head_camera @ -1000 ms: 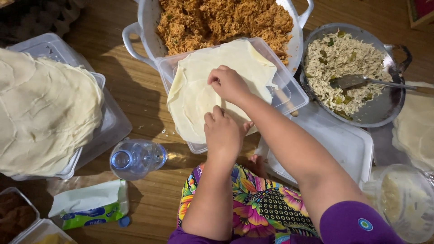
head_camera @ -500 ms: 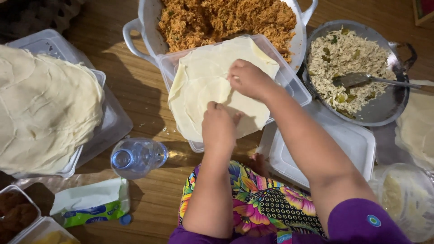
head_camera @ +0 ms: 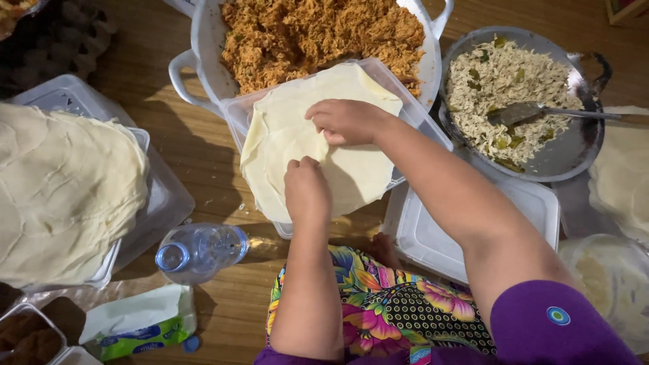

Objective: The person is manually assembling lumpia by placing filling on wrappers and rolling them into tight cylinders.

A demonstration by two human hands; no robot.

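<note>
Wooden floor (head_camera: 203, 155), warm light, seen from above; I look down past a patterned skirt (head_camera: 378, 304) at a crowded working area.

Both hands rest on the pale round wrapper (head_camera: 291, 142) that lies across the clear plastic container (head_camera: 233, 111) directly ahead. Left hand (head_camera: 307, 189): fingers curled together, tips pressing the near part of the sheet; I judge it pins or pinches the edge, but I cannot tell whether anything is actually gripped beneath the knuckles. Right hand (head_camera: 348, 122): fingers bent and close together, laid flat-ish on the upper middle of the sheet, thumb side toward the far rim. It touches the wrapper; a true pinch is not visible.

The wrapper overhangs the container's near edge, probably so a single sheet can be handled without sticking to what lies under it.

Just beyond the right hand: white two-handled pot (head_camera: 203, 81) of orange-brown shredded filling (head_camera: 318, 30), close enough to reach. To the right of the right hand: metal pan (head_camera: 581, 135) with pale shredded filling (head_camera: 500, 81), a spoon (head_camera: 534, 111) resting in it.

Left of the left hand, well apart: a tall stack of wrappers (head_camera: 67, 189) on another clear tray (head_camera: 162, 196). Near that wrist: a plastic water bottle (head_camera: 199, 250) on its side. An upturned clear lid (head_camera: 473, 230) lies under the right forearm.
</note>
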